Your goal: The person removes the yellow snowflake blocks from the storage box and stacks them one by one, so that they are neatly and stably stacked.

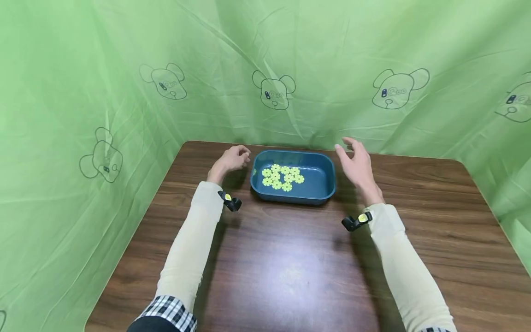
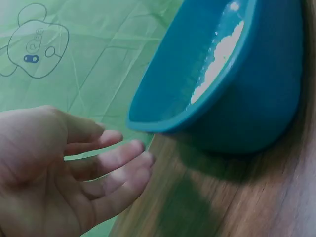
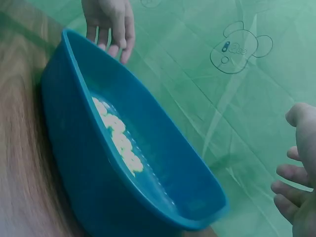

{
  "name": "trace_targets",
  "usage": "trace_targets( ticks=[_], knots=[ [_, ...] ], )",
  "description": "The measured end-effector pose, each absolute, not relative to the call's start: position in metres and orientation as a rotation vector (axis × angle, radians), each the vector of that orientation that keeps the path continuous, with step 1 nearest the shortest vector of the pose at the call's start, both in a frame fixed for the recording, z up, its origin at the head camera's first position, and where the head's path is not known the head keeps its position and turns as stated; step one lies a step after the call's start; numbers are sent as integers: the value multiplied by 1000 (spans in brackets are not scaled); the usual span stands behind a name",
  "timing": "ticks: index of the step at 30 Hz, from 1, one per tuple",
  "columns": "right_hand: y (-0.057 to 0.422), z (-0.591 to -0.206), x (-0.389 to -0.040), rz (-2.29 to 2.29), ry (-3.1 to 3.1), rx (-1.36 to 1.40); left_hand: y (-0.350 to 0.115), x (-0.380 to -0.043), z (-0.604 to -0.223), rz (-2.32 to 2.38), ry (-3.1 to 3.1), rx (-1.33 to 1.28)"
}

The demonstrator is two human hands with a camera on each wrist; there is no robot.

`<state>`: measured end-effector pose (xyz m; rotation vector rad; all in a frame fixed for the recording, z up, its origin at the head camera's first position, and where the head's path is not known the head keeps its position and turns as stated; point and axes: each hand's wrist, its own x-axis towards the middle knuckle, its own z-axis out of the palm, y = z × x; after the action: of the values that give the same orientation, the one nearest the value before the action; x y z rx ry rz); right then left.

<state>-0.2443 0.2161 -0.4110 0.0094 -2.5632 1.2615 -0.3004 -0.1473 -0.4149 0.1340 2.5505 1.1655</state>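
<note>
A dark blue rectangular basin [image 1: 290, 199] stands near the far edge of the table. Inside it, on the left part of its floor, lie several yellow-green flower-shaped pieces [image 1: 275, 176]. My left hand [image 1: 231, 160] hovers just left of the basin, fingers loosely bent, holding nothing. In the left wrist view those fingers [image 2: 113, 173] are apart from the basin's rim [image 2: 163, 126]. On the other side my right hand [image 1: 356, 163] is off the basin's right end, thumb and fingers spread, with nothing in it. The right wrist view shows this hand [image 3: 301, 173] only in part, at its right edge.
The brown wood-grain table [image 1: 435, 221] spreads around the basin. A green curtain [image 1: 323, 55] printed with bear heads hangs along the back and sides. Each sleeve carries a small black wrist camera, one on the left [image 1: 230, 202] and one on the right [image 1: 355, 223].
</note>
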Motion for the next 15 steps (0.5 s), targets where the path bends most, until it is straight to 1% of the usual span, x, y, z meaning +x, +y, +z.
trace_targets(
  ticks=[5, 15],
  knots=[
    [203, -419, -249, 1482, -2504, 4, -139, -299, -415, 1361, 2259, 74],
    [173, -440, -249, 1604, -2600, 98, -136, -296, -427, 1445, 2205, -9]
  ],
)
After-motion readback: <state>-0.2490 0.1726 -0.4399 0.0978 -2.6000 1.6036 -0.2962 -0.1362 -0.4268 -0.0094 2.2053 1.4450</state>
